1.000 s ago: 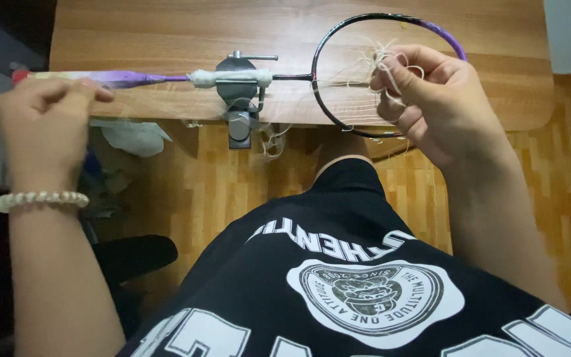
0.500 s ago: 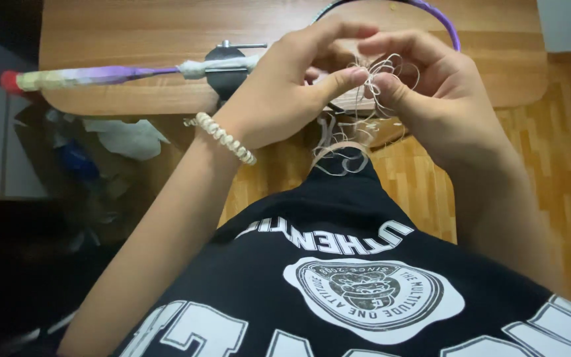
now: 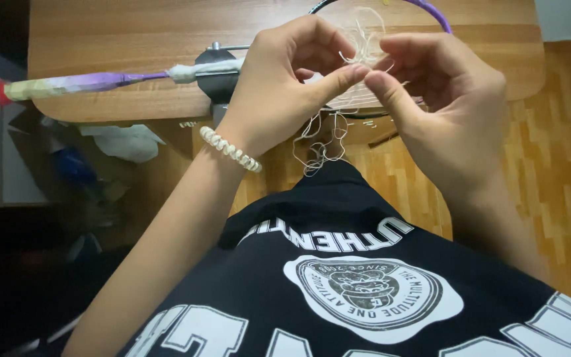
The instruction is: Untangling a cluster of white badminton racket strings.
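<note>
A wooden table (image 3: 100,106) is seen across the top of the view, with strip-wood floor (image 3: 536,158) below and to the right of it. Along the table a racket (image 3: 100,82) is laid with its long axis running left to right: the taped grip at the left, the purple-rimmed head at the right, behind the hands. Its shaft is held in a dark clamp (image 3: 216,79) at the table's near edge.

Both hands are raised in front of the racket head. A tangle of pale string (image 3: 322,142) is pinched between thumb and forefinger of the left hand (image 3: 279,86) and of the right hand (image 3: 451,99), the fingertips almost touching. The loose string is left hanging downward from the pinch toward the black shirt (image 3: 338,277). Neither hand is clearly nearer. A beaded bracelet (image 3: 229,149) is worn on the left wrist.
</note>
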